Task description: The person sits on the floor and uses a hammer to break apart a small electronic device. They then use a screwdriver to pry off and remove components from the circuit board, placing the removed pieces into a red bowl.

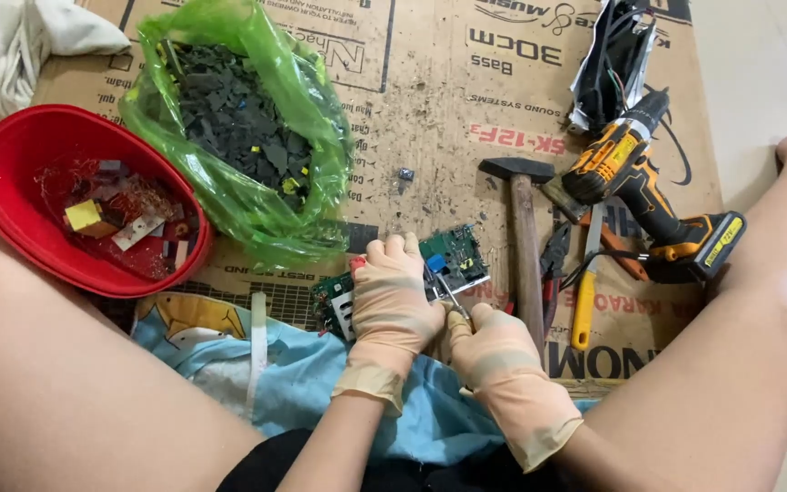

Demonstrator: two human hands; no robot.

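A: Start at the left. What lies there?

B: A red bowl [11, 196] holding copper wire scraps and small parts. Just beside it, a green plastic bag [257, 196] stands open, full of dark broken chips. Both rest on flattened cardboard [430, 109] spread over the floor.

A: And the hands?

B: Both wear pale rubber gloves. The left hand [393, 296] lies over a green circuit board [453, 255], its fingers pressed down on the board's near edge, gripping it against the cardboard just in front of a light blue cloth [302, 374]. The right hand [494, 351] is just beside it, fingers clenched around a thin metal tool [448, 293] whose tip touches the board.

A: Where exactly is the board?

B: Low in the middle, between the green bag and the hammer, partly hidden under the left hand.

A: To the right of that?

B: A hammer [526, 237] with a wooden handle, then pliers [555, 260], a yellow-handled screwdriver [585, 301], and an orange and black cordless drill [649, 196]. The tools lie close together, some overlapping. A bare leg frames each side.
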